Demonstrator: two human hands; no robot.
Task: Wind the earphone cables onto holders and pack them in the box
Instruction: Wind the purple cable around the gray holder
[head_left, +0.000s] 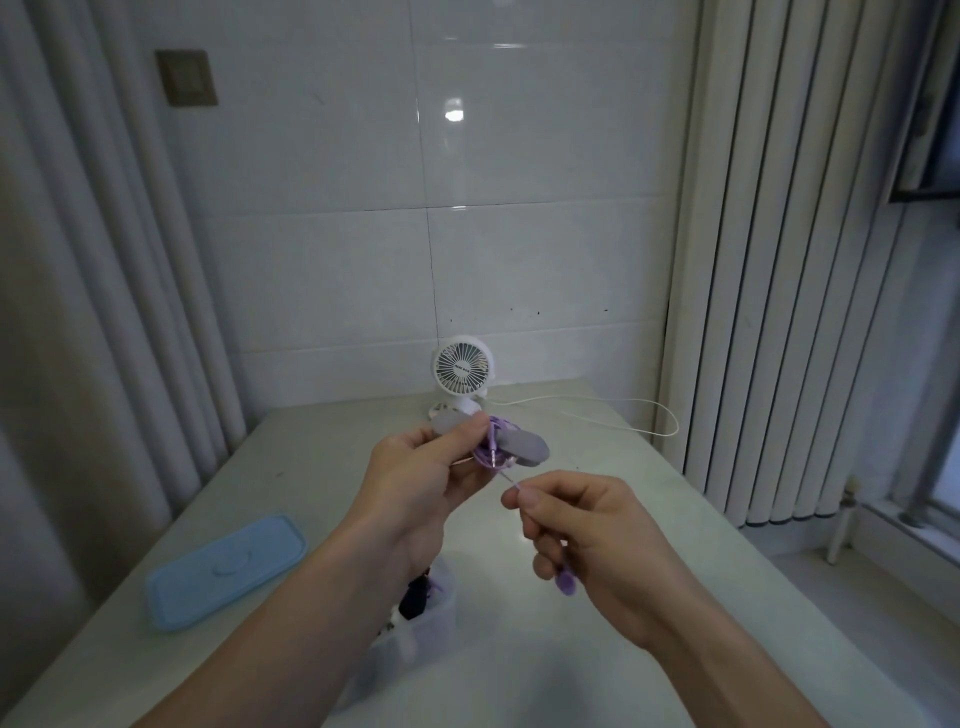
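The long flat plastic holder in the left hand is grey, and the thin cable wound on it is purple. The soft earbud tip under the right hand is purple too. Left of the hands lies a light blue plastic lid. Behind them stands a small round white fan with a white cord.

holder: grey, mid-air | cable: purple, partly wound | box: translucent, open, on table
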